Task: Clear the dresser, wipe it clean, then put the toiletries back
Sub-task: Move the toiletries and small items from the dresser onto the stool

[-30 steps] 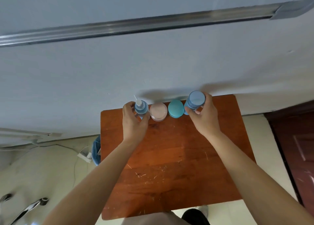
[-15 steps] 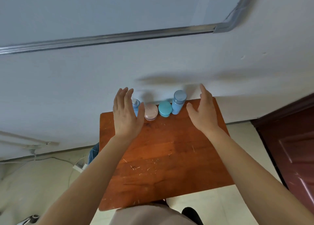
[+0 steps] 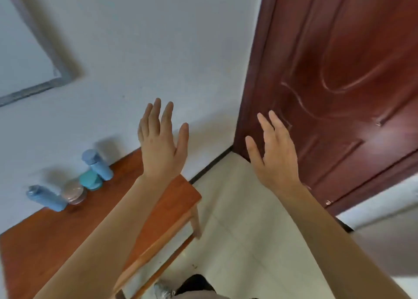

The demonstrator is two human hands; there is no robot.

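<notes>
The wooden dresser top lies at the lower left. Along its back edge by the wall stand a blue spray bottle, a pink jar, a teal jar and a blue capped bottle in a row. My left hand is raised with its fingers spread, over the dresser's right end, holding nothing. My right hand is also raised and open, in front of the door, well away from the toiletries.
A dark red wooden door fills the upper right. Pale tiled floor lies to the right of the dresser. The light blue wall runs behind it, with a grey frame at the upper left. A shoe shows at the bottom.
Both hands let go of the two blue bottles and lifted away open. My view has swung to the right, so the dresser now sits at the left and the door has come into view.
</notes>
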